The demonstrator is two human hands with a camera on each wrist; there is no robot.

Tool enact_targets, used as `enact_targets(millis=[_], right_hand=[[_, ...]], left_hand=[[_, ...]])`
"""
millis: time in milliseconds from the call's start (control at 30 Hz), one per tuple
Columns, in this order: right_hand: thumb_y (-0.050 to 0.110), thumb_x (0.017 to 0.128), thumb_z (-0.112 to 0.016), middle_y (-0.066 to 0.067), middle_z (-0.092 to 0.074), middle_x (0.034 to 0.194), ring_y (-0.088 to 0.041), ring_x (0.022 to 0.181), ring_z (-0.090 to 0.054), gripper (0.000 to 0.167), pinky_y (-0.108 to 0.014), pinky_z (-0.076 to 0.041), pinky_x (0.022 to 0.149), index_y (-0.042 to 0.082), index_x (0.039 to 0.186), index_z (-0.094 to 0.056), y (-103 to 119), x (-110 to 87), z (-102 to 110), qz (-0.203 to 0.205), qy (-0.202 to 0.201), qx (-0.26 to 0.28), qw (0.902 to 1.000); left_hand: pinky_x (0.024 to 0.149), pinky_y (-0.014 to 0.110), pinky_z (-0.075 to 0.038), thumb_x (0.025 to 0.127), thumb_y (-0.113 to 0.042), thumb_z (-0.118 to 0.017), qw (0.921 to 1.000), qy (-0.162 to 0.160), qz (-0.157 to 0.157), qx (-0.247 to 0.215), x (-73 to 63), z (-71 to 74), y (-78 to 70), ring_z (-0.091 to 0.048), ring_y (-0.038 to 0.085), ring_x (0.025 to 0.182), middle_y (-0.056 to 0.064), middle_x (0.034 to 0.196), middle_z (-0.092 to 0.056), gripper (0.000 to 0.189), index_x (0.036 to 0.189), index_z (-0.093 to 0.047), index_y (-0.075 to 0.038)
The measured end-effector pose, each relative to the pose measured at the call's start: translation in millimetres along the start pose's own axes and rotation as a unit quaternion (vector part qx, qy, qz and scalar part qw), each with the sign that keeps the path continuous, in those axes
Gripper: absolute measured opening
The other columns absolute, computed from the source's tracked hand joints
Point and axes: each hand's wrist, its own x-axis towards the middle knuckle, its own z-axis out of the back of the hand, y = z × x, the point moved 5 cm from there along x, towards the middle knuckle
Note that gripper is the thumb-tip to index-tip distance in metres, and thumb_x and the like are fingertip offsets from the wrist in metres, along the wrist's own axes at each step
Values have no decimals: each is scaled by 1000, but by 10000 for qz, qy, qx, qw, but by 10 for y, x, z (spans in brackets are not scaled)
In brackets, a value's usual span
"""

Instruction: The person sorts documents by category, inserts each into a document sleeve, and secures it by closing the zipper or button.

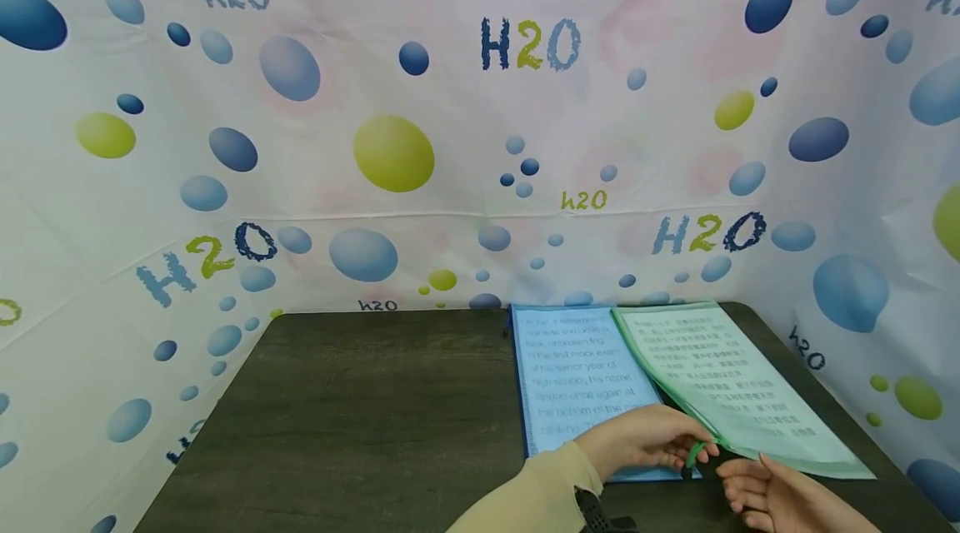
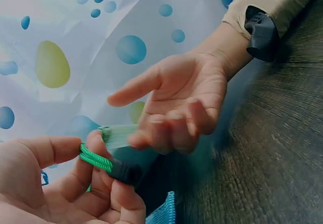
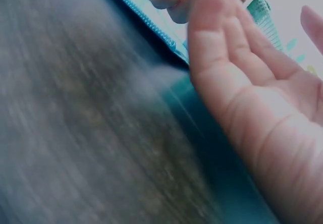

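Observation:
In the head view my left hand pinches the looped green cord of a zipper pull at the near left corner of a green zippered document pouch. The pull's dark end shows between my fingers in the left wrist view. Just to the right, my right hand is held palm up by that corner, fingers loosely bent and holding nothing. A blue zippered pouch with a printed English page lies under my left forearm, partly overlapped by the green one, which contains a printed sheet.
The pouches lie on the right part of a dark wood-grain table. Behind and beside it hangs a white sheet with blue and green dots and H2O lettering.

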Motion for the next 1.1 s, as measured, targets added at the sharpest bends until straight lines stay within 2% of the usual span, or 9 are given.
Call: enact_targets(millis=[100, 200, 367, 467, 633, 867, 1100], right_hand=[[44, 103, 5, -4, -49, 144, -16, 136, -44, 72, -31, -28, 118, 9, 146, -41, 40, -5, 11, 171, -54, 271, 9995], [43, 105, -1, -3, -53, 139, -15, 131, -48, 68, -29, -30, 117, 9, 141, -48, 56, 4, 13, 108, -324, 421, 9985], [35, 109, -11, -2, -55, 137, -14, 128, -51, 55, -28, -31, 116, 10, 137, -52, 52, 34, 6, 63, -596, 605, 9964], [31, 109, -19, -4, -56, 137, -14, 129, -51, 49, -27, -29, 117, 9, 136, -53, 43, 44, 3, 119, -733, 846, 9937], [27, 110, -14, -6, -58, 133, -15, 127, -53, 52, -26, -30, 117, 6, 132, -56, 52, 65, 14, 192, -1052, 949, 9897], [24, 109, -11, -8, -58, 132, -16, 126, -54, 54, -25, -33, 115, 4, 132, -55, 86, 87, 6, 402, -883, 931, 9909], [23, 109, -10, -8, -59, 131, -16, 125, -54, 55, -26, -35, 113, 3, 132, -56, 114, 70, 7, 486, -913, 924, 9903]], left_hand=[[50, 23, -37, 95, -18, -58, 9998, -14, 58, -182, 0, -4, 19, -47, 9, 53, -1, 65, -60, 23, 76, -66, -8], [53, 23, -40, 95, -18, -58, 9991, -37, 126, -410, -8, -7, 39, -50, 9, 56, -2, 66, -61, 23, 75, -65, -10], [63, 25, -42, 95, -18, -55, 9931, 80, 518, -1052, -23, -5, 89, -55, 8, 64, -4, 69, -62, 22, 78, -66, -11], [70, 26, -39, 96, -17, -53, 9840, 192, 699, -1627, -25, -12, 120, -52, 10, 70, -3, 73, -60, 21, 81, -66, -11], [74, 24, -32, 96, -16, -54, 9657, 125, 789, -2472, -27, -31, 165, -43, 9, 73, -1, 78, -55, 17, 87, -65, -8], [74, 20, -30, 94, -14, -55, 9495, -8, 830, -3025, -36, -90, 170, -40, 5, 70, -5, 73, -51, 12, 89, -63, -7], [75, 19, -28, 92, -10, -58, 9222, -427, 930, -3730, -43, -116, 174, -37, 5, 70, -3, 74, -51, 9, 97, -62, -4]])
